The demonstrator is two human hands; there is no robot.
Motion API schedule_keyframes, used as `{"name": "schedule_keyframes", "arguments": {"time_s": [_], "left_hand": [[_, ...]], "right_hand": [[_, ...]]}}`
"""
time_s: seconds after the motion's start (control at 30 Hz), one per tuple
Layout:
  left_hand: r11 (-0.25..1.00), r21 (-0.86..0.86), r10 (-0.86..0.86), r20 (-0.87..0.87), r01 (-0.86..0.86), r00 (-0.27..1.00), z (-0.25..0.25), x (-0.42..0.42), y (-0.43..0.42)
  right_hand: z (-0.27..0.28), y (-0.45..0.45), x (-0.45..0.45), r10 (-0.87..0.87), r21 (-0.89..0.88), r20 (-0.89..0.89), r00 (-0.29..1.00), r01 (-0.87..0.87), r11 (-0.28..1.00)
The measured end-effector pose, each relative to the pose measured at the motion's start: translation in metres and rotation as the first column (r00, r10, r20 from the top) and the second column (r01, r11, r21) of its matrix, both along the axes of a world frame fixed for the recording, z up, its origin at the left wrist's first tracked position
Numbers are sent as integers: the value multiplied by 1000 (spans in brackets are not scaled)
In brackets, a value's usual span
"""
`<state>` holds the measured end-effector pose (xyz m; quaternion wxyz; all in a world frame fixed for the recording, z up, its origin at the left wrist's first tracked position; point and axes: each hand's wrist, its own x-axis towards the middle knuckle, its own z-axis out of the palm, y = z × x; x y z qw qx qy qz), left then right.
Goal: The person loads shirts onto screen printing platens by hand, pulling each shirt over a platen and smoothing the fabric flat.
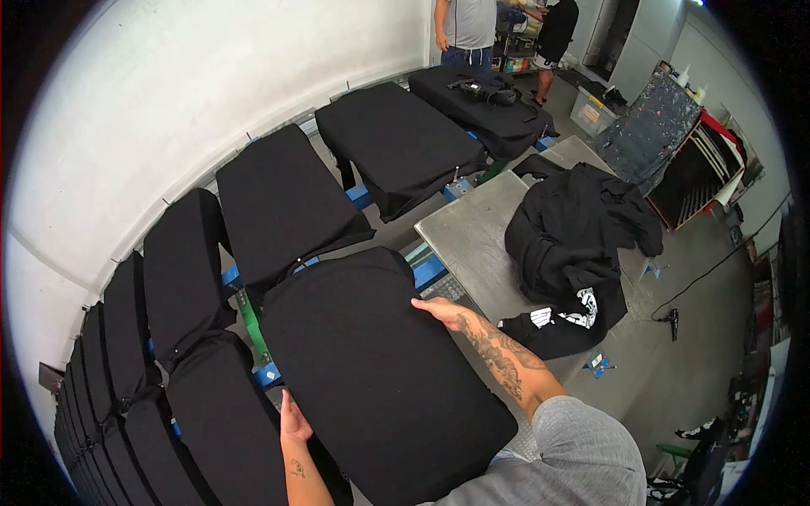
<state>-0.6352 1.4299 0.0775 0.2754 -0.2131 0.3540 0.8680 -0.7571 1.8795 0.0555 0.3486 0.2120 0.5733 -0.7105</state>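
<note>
A black garment (380, 379) lies stretched flat over a board right in front of me. My left hand (294, 420) is at its left edge, with the thumb up along the side and the other fingers partly hidden. At the right edge, near the far end, my right hand (439, 312) touches the cloth with its thumb showing and its fingers spread under or along the side. To the right, a heap of black garments with white print (574, 244) rests on a metal table (472, 232).
More boards covered in black cloth (287, 202) run along the white wall. A black device (485, 91) lies on the farthest one. Two people (472, 25) stand at the back. A clear bin (593, 112) and a rack of screens (696, 173) are at the right.
</note>
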Motion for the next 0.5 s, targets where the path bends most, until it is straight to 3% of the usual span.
{"name": "schedule_keyframes", "arguments": {"time_s": [0.03,0.07,0.17,0.2,0.27,0.4,0.47,0.5], "left_hand": [[1000,22,-1,27,1,1000,4,0,3],[995,-67,77,82,-71,994,-2,-1,5],[976,-136,-137,211,168,968,-70,5,-15],[990,-98,-76,239,102,968,-78,11,-18],[999,-29,42,297,-35,954,-93,23,-22],[970,-124,225,138,-208,965,-129,51,-43],[964,-91,253,9,-251,967,-137,58,-47],[950,-137,290,45,-282,956,-143,58,-47]], "right_hand": [[7,3,2,-32,-33,10,999,32,999],[12,6,4,-63,-64,21,998,64,996],[-37,16,10,-19,20,212,977,15,1000],[-9,7,22,56,113,217,975,-82,990],[-42,16,40,49,-80,212,976,-33,996],[-100,42,58,-142,-393,133,981,184,901],[-104,48,68,-270,-432,92,958,283,856],[-105,50,68,-330,-453,68,942,324,831]]}}
